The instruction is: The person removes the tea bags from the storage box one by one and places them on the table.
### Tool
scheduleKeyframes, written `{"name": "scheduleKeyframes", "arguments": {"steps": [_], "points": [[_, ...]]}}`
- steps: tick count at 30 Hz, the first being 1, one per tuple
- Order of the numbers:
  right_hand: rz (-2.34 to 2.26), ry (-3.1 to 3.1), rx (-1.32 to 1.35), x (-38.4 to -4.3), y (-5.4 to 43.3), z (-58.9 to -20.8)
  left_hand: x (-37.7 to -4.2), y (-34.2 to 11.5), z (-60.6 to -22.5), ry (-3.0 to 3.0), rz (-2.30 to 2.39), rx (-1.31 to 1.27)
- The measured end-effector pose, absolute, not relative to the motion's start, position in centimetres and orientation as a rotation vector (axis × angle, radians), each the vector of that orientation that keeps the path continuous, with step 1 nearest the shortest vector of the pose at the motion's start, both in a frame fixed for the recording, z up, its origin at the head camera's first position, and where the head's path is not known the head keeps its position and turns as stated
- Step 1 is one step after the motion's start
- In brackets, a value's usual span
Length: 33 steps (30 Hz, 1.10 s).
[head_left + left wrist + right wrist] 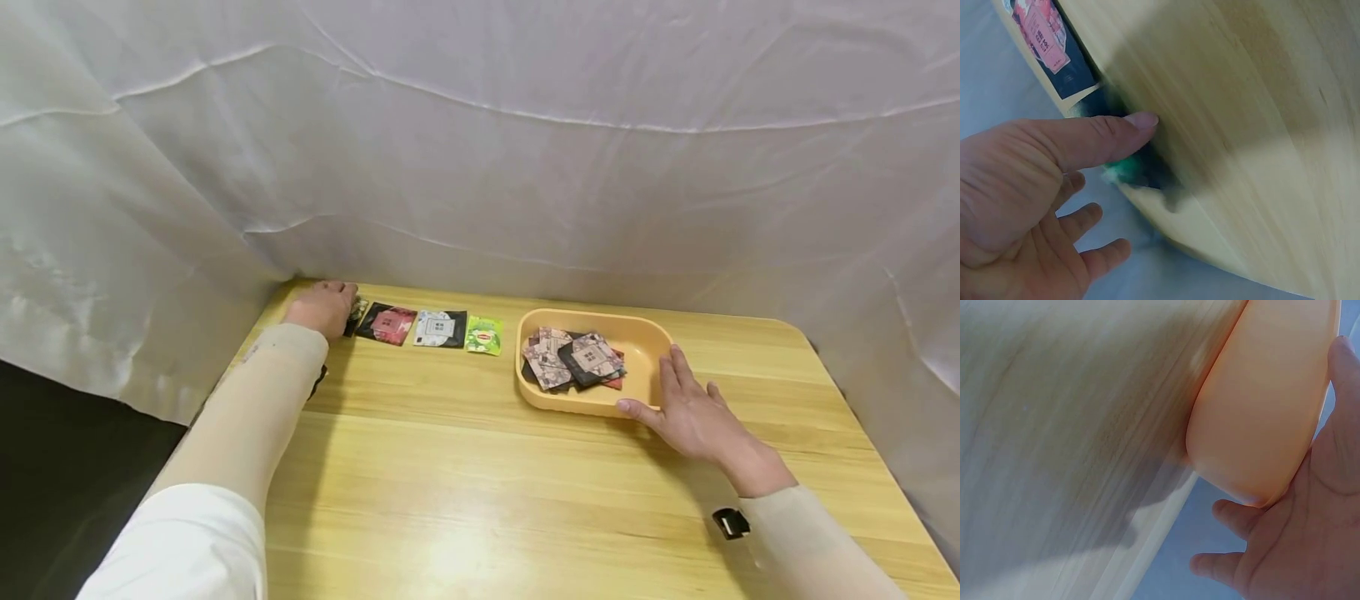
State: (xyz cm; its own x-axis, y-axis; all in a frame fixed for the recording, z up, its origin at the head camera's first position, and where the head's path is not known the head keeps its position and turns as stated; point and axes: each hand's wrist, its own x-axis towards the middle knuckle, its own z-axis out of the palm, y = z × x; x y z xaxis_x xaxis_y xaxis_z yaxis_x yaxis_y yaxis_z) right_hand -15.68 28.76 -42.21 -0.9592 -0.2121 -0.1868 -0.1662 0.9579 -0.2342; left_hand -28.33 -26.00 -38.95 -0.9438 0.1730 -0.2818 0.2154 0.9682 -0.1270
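Observation:
My left hand (322, 307) is at the far left end of a row of tea sachets. It holds a dark tea sachet (1110, 100) with a green patch, blurred and partly hidden behind the thumb in the left wrist view. Beside it lie a black-and-red sachet (387, 323), a white-and-black sachet (441, 328) and a green-yellow sachet (484, 335). My right hand (693, 414) rests against the right end of an orange-yellow tray (643, 354), fingers straight along its side and thumb near the front rim. Several sachets (590, 358) lie overlapping in the tray's left part.
The wooden table (465, 483) runs under everything. A pale cloth (525, 183) hangs behind the table's back edge and along both sides. A dark area (67, 475) shows at the lower left.

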Motion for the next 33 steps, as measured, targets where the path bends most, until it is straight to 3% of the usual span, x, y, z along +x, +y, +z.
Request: {"name": "scheduleKeyframes", "arguments": {"steps": [19, 33], "points": [[-0.356, 2.899, -0.295, -16.2, 27.9, -42.4, -27.9, -24.9, -37.9, 2.799, 0.056, 0.298], [-0.334, 2.951, -0.32, -16.7, 27.8, -42.8, -26.6, -16.2, -36.1, 2.931, 0.178, 0.498]]}}
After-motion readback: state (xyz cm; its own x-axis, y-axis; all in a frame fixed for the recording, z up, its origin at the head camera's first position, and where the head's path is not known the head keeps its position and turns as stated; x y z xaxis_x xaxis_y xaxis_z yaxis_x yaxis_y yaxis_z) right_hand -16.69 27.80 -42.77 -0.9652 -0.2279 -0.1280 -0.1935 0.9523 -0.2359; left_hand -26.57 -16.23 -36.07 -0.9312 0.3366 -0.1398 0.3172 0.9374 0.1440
